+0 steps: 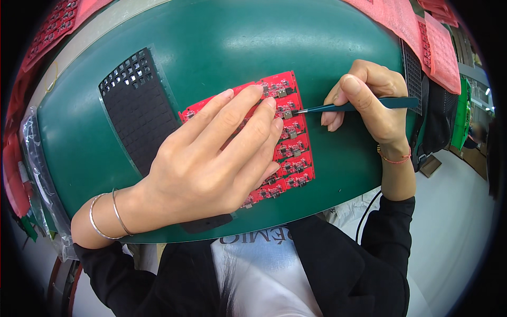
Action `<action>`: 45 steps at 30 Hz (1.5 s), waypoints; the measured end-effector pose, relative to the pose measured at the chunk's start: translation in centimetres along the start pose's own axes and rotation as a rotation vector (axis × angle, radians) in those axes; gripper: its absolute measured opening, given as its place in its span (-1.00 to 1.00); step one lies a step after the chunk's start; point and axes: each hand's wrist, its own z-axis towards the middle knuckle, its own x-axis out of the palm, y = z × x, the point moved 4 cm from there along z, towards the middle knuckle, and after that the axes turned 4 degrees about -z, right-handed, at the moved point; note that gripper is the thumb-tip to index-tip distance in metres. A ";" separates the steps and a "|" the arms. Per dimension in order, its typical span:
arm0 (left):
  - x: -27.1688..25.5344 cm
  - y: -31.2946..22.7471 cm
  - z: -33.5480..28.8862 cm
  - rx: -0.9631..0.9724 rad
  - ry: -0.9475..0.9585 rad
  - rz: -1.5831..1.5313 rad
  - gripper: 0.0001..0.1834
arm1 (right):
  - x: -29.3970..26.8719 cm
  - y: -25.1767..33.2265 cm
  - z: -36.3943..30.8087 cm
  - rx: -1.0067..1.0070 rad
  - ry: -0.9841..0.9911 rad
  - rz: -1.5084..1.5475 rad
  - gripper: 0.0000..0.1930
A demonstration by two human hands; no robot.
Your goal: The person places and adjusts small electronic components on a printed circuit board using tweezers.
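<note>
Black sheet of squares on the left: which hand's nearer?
Left. The left hand, over the red board panel, also hides part of the black sheet; the right hand is past the panel's right edge, holding tweezers.

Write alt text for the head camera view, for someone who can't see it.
A person's left hand lies across a red circuit-board panel on a green surface while the right hand holds blue tweezers, tips at a component near the panel's right edge. A black sheet of small squares lies to the left.
</note>
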 end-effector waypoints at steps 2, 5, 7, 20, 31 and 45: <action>0.1 0.0 0.0 0.001 -0.002 0.001 -0.46 | 0.0 0.0 0.0 -0.002 0.000 -0.004 -0.70; 0.0 0.0 0.1 0.000 -0.001 0.000 -0.46 | 0.0 0.1 0.0 -0.006 -0.006 -0.021 -0.70; 0.1 0.0 0.1 -0.005 0.003 0.001 -0.45 | 0.1 0.1 0.1 0.000 -0.008 -0.022 -0.70; -3.4 0.5 -1.1 -0.041 -0.114 -0.018 -0.51 | 1.4 4.1 2.6 -0.141 -0.112 -0.042 -0.52; -4.1 2.6 -5.6 -0.105 -0.193 0.439 -0.78 | 12.8 5.0 12.3 -0.096 0.191 0.192 -0.67; -4.1 2.7 -6.5 -0.138 -0.185 0.406 -0.69 | 13.4 4.2 13.0 -0.242 0.151 0.004 -0.73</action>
